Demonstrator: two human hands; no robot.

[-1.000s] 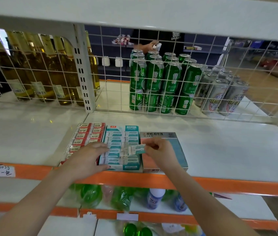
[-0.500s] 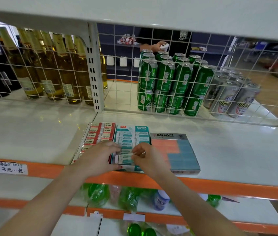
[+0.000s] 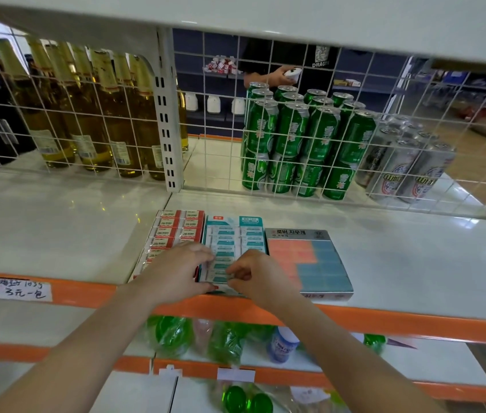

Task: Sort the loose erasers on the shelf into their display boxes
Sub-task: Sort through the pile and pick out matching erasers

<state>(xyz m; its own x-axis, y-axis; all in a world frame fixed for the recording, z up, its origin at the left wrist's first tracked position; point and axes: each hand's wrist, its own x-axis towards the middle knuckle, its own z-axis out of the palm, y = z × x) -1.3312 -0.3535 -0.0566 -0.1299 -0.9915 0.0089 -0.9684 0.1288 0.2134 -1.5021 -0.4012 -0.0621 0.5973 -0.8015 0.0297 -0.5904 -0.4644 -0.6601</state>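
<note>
On the white shelf (image 3: 384,263), three display boxes are set side by side at the front edge: red (image 3: 173,231), teal (image 3: 235,234) and pink-and-blue (image 3: 310,260). At the teal box's near end, an eraser (image 3: 219,274) is pinched by the right hand (image 3: 261,278), while the row beside it is touched by the left hand (image 3: 176,271) with loosely bent fingers.

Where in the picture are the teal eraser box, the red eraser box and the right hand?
teal eraser box (image 3: 237,231): head view, on its upper eraser rows.
red eraser box (image 3: 176,226): head view, on its upper rows.
right hand (image 3: 258,278): head view, on its back.
</note>
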